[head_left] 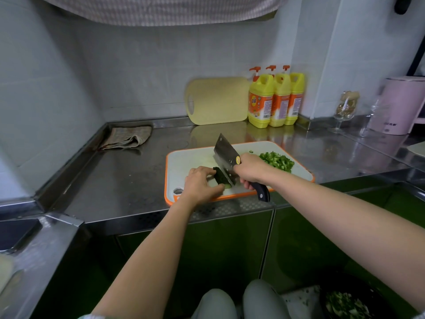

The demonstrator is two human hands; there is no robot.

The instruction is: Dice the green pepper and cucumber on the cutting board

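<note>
Grey-clad knees (236, 300) are showing lowest in view as we are reaching out over the brushed steel counter (128, 180). Our left hand (202, 183) is holding the dark green cucumber piece (222, 177) between curled fingers and thumb, pinning it on the white, orange-rimmed plastic cutting board (190, 160). Our right hand (250, 171), just beside the left, is gripping the black handle of the broad steel cleaver (226, 157), whose edge is meeting the cucumber close to the left fingertips. Beyond the right hand, a heap of diced green pepper (277, 161) is lying on the same board. Farther past both hands, three yellow pump bottles (273, 100) are standing together, and a folded checked cloth (128, 138) is resting well beyond the left hand.
</note>
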